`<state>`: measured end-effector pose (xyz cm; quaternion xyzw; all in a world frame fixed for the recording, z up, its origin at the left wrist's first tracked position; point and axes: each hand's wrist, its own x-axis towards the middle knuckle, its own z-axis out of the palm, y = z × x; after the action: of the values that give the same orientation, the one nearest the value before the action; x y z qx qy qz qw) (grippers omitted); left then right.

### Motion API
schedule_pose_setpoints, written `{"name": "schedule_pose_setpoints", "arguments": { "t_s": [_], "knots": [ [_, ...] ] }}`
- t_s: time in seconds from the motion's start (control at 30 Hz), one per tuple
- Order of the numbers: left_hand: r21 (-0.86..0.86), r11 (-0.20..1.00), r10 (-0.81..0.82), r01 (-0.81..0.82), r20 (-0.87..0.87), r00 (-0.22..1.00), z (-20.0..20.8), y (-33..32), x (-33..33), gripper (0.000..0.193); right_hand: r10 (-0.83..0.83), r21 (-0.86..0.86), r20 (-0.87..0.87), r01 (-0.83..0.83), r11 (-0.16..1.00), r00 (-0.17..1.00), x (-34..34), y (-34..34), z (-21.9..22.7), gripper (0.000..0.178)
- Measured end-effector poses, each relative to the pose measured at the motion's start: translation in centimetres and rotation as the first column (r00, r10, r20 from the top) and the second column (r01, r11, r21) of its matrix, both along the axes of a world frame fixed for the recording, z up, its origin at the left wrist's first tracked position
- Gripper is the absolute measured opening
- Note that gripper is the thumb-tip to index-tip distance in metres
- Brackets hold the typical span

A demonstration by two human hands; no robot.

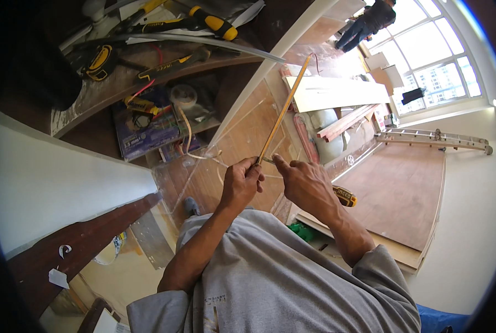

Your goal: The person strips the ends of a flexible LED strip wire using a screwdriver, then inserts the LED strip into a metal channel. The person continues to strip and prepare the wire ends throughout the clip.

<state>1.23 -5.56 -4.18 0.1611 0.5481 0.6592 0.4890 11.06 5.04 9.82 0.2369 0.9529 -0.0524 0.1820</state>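
My left hand (pixel 242 183) is closed around the lower end of a long, thin yellow-orange strip (pixel 284 111), which slants up and away to the right. A thin reddish, wire-like piece curls from its far end. My right hand (pixel 309 186) grips a hand tool with a yellow-and-black handle (pixel 345 196); the handle sticks out beyond the palm. Its narrow working end shows by the fingertips, close to the strip's lower end. Whether it touches the strip, and what kind of tool it is, I cannot tell.
At the upper left, a dark shelf (pixel 225 65) bears several yellow-and-black tools and a tape measure (pixel 100 62). Below it lie a tape roll (pixel 183 96) and a purple package (pixel 142 130). Boards (pixel 336 93) and a ladder (pixel 433 139) lie right. Another person (pixel 372 22) stands near the window.
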Motion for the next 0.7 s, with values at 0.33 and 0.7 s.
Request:
{"name": "schedule_pose_setpoints", "arguments": {
  "t_s": [0.33,0.7],
  "knots": [
    [-0.028,1.0,-0.001,0.001,-0.004,1.0,-0.1,0.3,0.2,0.022,0.035,0.01,0.036,-0.036,0.999,0.999,-0.5,0.4,0.0,0.046],
    [-0.034,0.999,0.018,-0.016,0.068,0.998,-0.7,1.1,0.6,0.025,0.072,0.04,0.025,-0.073,0.997,0.997,-1.0,0.5,-0.9,0.031]
  ]
}}
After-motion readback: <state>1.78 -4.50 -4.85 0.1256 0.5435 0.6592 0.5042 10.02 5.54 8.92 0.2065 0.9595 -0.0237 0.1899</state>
